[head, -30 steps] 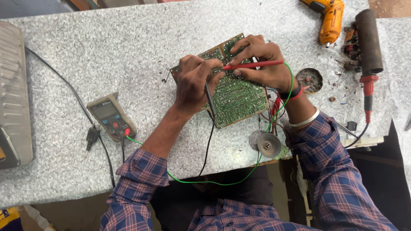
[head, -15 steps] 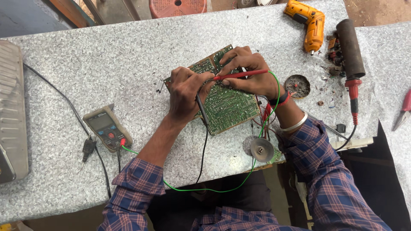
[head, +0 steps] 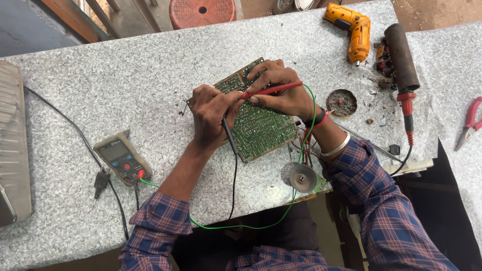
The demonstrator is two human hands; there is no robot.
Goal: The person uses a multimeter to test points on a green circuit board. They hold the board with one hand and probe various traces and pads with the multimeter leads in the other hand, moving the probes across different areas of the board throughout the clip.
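Note:
A green circuit board [head: 263, 128] lies solder side up in the middle of the speckled worktop. My left hand [head: 211, 113] rests on the board's left part and grips a black test probe [head: 230, 135], its tip hidden under my fingers. My right hand [head: 281, 90] holds a red test probe [head: 273, 90] across the board's upper part, tip pointing left toward my left hand. A green lead [head: 296, 165] and a black lead [head: 234, 185] run down off the table edge toward a grey multimeter [head: 122, 158] at the left.
An orange cordless drill [head: 352, 27] and a dark cylinder [head: 400, 55] lie at the back right, with a red-handled tool [head: 407, 118] below. A round tin [head: 341, 103], a metal disc [head: 303, 178], red pliers [head: 469, 120] and a metal casing [head: 12, 145] at far left also sit here.
The view has shifted, so everything sits lower in frame. Both hands stay on the board with the probes; the red probe's tip has moved slightly left.

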